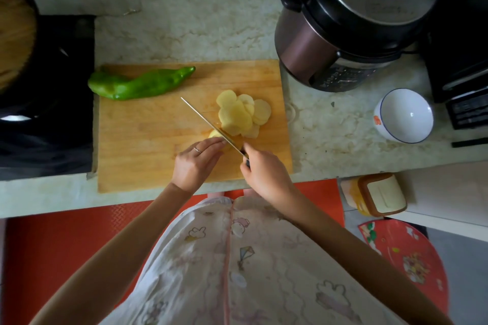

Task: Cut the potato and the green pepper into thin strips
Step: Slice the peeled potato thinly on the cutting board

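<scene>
Potato (215, 134) mid-slice on cutting board (148, 140) — green pepper (140, 83) whole, far-left corner.
Right hand (264, 169) grips knife (208, 124) handle; left hand (196, 159) clamps the uncut end against the blade — slices (240, 113) piled just right of it.

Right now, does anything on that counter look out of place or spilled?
Nothing spilled. Only the green pepper sits askew, its fat end poking past the cutting board's left edge toward the stove.

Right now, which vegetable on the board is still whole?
The green pepper, at the board's far left edge; the potato is mostly round slices by the knife.
</scene>
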A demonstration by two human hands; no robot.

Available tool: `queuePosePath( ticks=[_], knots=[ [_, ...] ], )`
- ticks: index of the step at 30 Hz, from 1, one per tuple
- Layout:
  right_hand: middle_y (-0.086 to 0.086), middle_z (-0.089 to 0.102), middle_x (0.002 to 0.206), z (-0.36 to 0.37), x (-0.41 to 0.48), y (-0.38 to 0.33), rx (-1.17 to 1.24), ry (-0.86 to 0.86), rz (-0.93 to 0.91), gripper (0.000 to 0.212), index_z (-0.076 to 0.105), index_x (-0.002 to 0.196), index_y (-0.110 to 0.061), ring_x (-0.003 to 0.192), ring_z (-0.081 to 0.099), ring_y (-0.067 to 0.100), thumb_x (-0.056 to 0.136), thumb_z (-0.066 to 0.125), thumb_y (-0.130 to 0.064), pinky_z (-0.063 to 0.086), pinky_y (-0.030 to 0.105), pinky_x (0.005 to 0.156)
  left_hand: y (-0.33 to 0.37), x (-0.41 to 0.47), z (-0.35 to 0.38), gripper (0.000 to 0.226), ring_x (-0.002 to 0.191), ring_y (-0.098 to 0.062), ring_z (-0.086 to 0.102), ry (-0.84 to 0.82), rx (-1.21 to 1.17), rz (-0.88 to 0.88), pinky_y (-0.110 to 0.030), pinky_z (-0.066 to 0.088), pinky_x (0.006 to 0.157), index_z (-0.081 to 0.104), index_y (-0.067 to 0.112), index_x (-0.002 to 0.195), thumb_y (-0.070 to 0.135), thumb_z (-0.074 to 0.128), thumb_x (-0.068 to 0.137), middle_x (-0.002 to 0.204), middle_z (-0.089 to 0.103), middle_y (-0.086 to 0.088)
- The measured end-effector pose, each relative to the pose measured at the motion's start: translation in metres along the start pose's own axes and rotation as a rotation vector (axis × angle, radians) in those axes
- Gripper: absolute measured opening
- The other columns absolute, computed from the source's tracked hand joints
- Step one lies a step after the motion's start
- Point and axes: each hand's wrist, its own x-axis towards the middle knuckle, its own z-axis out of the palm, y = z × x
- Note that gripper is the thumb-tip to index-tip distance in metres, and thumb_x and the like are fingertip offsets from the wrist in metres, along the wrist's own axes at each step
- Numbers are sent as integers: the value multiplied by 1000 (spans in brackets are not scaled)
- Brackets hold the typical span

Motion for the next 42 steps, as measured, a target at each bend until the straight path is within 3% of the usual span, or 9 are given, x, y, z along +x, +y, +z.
queuePosePath(
  ticks=[5,15,19,23,29,33,38,40,42],
  knots=[
    [3,55,67,-3,1,10,41,-21,4,13,53,101,-6,59,52,21,94,45,-14,32,29,50,-1,-1,4,18,85,-19,69,22,-21,-29,-23,52,76,75,9,98,5,77,80,103,72,-2],
    [4,55,72,7,20,12,61,-28,10,10,52,100,-9,73,60,29,93,47,-14,41,34,59,2,2,0,23,86,-19,70,15,-37,-19,-26,53,72,68,15,103,7,73,83,104,72,-2],
    [12,64,85,13,26,9,27,-50,38,22,52,113,-8,81,62,31,93,46,-14,42,35,61,4,1,-1,24,84,-19,70,9,-25,-15,-28,53,69,66,17,102,7,74,82,104,71,-1],
    [11,65,86,12,30,10,21,-26,33,15,52,105,-9,82,63,32,93,47,-16,48,39,65,3,2,-1,22,83,-19,70,12,8,-6,-29,54,66,68,15,101,8,75,81,104,71,0],
    [12,66,79,10,10,18,-119,118,-91,6,52,94,-13,74,63,33,93,49,-18,32,31,56,5,1,-2,19,82,-17,69,1,80,-6,-28,55,53,67,20,102,15,72,85,103,71,2],
    [3,60,53,-5,-8,35,-199,326,-179,36,66,110,-15,43,58,22,75,68,-13,35,24,39,8,-1,-11,16,89,-15,63,-4,3,-61,-27,52,67,71,12,100,13,57,92,103,71,-3],
    [-3,53,48,-30,-9,60,-465,453,-278,44,70,102,-16,36,47,14,60,80,-12,27,20,37,17,27,-38,16,97,-26,51,373,-124,-597,-25,38,83,56,0,103,0,44,92,102,55,-9],
    [-3,53,49,-33,-6,66,-521,480,-318,43,71,99,-17,37,48,14,58,84,-13,28,21,38,21,50,-48,18,106,-25,46,398,-83,-622,-20,33,91,55,-2,107,5,50,92,107,52,-10],
    [-2,55,50,-34,-4,70,-510,489,-369,43,71,97,-15,40,51,15,57,83,-8,34,22,37,25,73,-52,33,112,-20,44,257,-103,-535,-14,30,96,56,0,114,18,59,86,115,52,-11]
  ],
)
